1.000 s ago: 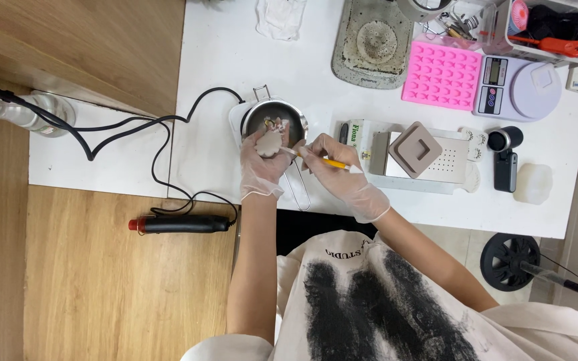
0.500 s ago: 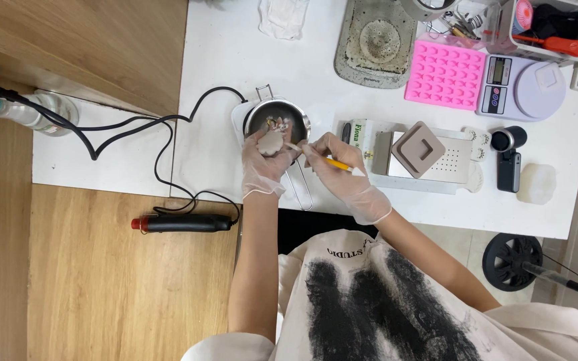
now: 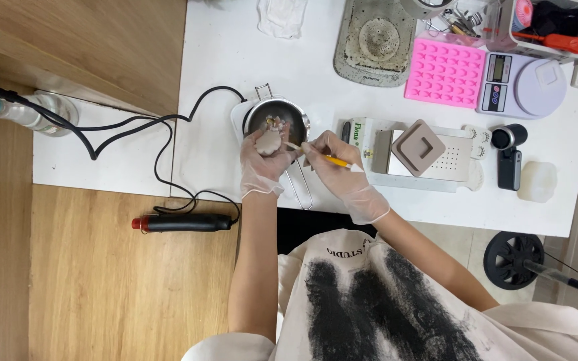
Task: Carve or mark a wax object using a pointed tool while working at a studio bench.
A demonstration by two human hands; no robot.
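Note:
My left hand [image 3: 262, 164], in a clear glove, holds a small pale lump [image 3: 268, 141] over a dark metal melting pot [image 3: 277, 119] with a wire handle. My right hand [image 3: 332, 164], also gloved, grips a thin yellow stick tool [image 3: 326, 158] whose tip touches the lump at the pot's rim. Small bits lie inside the pot. Both hands work close together above the near edge of the white table [image 3: 222, 60].
A black heat gun [image 3: 182, 222] with a cable lies on the wood floor to the left. On the table are a pink silicone mould [image 3: 445, 72], a scale [image 3: 523, 85], a grey square mould [image 3: 417, 148] on a white tray, and a round grey mat [image 3: 376, 40].
My hands have stayed over the pot. The yellow stick has shifted slightly against the lump.

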